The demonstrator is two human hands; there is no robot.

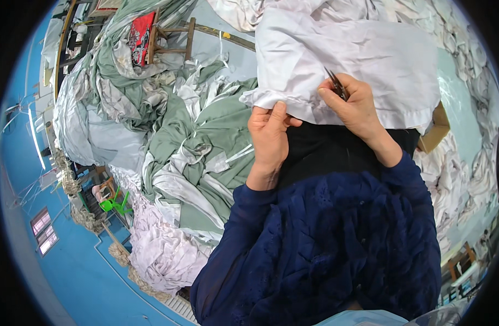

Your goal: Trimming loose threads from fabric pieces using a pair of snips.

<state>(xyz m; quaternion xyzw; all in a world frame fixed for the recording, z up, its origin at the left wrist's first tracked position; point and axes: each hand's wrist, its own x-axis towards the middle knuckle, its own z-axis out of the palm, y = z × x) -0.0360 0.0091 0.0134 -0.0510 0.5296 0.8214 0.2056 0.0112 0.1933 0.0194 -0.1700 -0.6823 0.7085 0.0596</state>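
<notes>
White fabric lies spread over my lap, its near hem running across my dark clothes. My left hand pinches the left corner of this cloth between thumb and fingers, where the edge is bunched. In my right hand is a pair of small dark thread snips, their points directed up and to the left above the cloth. The fingers of that hand are wrapped round the snips, and part of the tool is hidden in the palm.
A heap of green and white fabric lies to my left, with pale pink cloth nearer. Behind it stand a wooden stool and a red item. A cardboard box and more white cloth are at right.
</notes>
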